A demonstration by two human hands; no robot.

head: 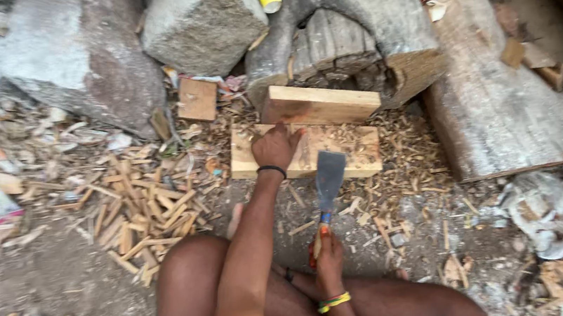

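My left hand point(275, 147) rests on a flat wooden board point(358, 149) lying on the ground, fingers curled at its near middle; whether it grips a small piece there is hidden. A second thicker plank point(321, 103) lies just behind the board. My right hand point(328, 253) holds the handle of a broad-bladed chopping knife point(330, 177), its blade pointing away from me over the board's near edge. A black band sits on my left wrist, and a yellow-green one on my right. My bare knees show at the bottom.
A pile of split wood sticks point(146, 209) lies to the left, with shavings all around. Large stones point(202, 22) and a hollowed log point(352, 37) stand behind the planks. A long timber beam point(501, 105) runs along the right. A small square block point(197, 99) lies nearby.
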